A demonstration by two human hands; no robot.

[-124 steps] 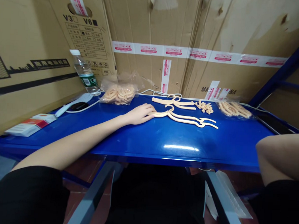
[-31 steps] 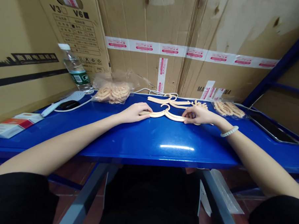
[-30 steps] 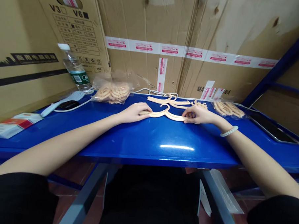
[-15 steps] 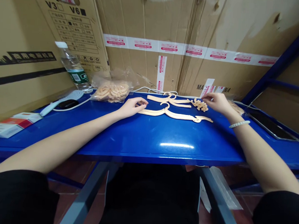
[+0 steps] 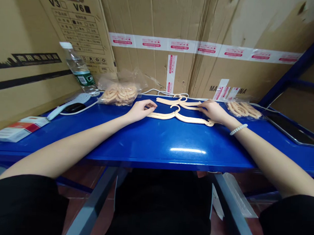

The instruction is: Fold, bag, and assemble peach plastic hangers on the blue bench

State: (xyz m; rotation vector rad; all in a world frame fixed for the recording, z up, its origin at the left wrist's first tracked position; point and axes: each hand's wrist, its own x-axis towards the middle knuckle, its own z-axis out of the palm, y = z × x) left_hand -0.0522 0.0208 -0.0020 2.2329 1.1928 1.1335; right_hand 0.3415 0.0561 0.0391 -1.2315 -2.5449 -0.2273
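Observation:
Two peach folding hangers lie on the blue table (image 5: 145, 141), one behind the other. My left hand (image 5: 140, 110) is at the left end of the near hanger (image 5: 189, 119), its fingers curled and its thumb over that end. My right hand (image 5: 213, 111) has its fingers bent down beside the right end of the far hanger (image 5: 168, 101); whatever lies between its fingertips is hidden. The small peach pieces seen there before are now covered by this hand. The near hanger's right tip reaches just below my right hand.
A clear bag of peach parts (image 5: 119, 93) and a water bottle (image 5: 82, 74) stand at the back left, near a light-blue brush (image 5: 69, 105) and a red-white box (image 5: 21, 129). To the right are another bag of parts (image 5: 244, 109) and a dark tablet (image 5: 293, 128). Cardboard (image 5: 151, 16) walls the back.
My right hand has moved left and down, over the small pieces, to the far hanger's right end. My left hand stays at the near hanger. The view has shifted slightly.

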